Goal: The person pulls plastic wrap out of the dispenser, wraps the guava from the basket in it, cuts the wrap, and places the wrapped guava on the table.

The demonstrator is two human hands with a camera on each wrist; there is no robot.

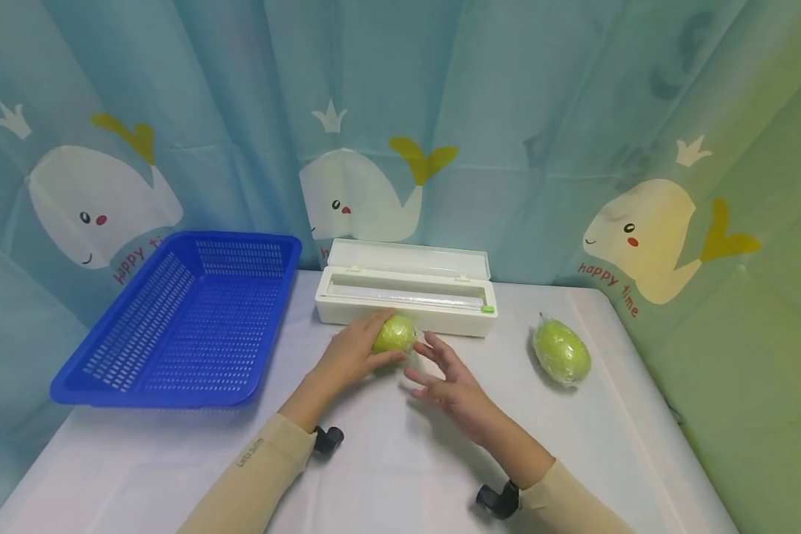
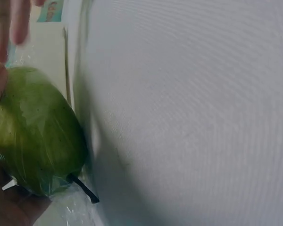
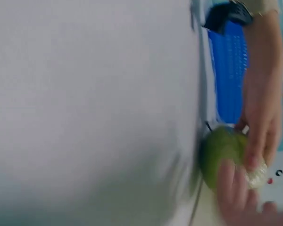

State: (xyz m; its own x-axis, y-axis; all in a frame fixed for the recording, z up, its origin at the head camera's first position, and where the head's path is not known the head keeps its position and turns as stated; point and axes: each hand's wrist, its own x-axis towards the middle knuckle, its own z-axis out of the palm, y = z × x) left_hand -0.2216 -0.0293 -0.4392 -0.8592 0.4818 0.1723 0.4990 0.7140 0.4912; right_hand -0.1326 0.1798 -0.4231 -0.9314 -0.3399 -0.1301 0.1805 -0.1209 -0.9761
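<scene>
A green pear (image 1: 394, 334) with cling film around it is held by my left hand (image 1: 354, 350), thumb in front and fingers behind. In the left wrist view the pear (image 2: 40, 132) shows its dark stem and loose film at the stem end. My right hand (image 1: 452, 386) is just right of the pear, fingers spread and holding nothing; in the right wrist view its blurred fingers (image 3: 231, 188) overlap the pear (image 3: 221, 153), and contact cannot be told. Behind stands a white cling film box (image 1: 407, 315), lid raised, with a roll inside.
Another film-wrapped green pear (image 1: 562, 352) lies on the white table (image 1: 387, 475) to the right. At the left stands a blue plastic basket (image 1: 260, 371) with slotted sides. A whale-print curtain (image 1: 507, 111) hangs behind the table.
</scene>
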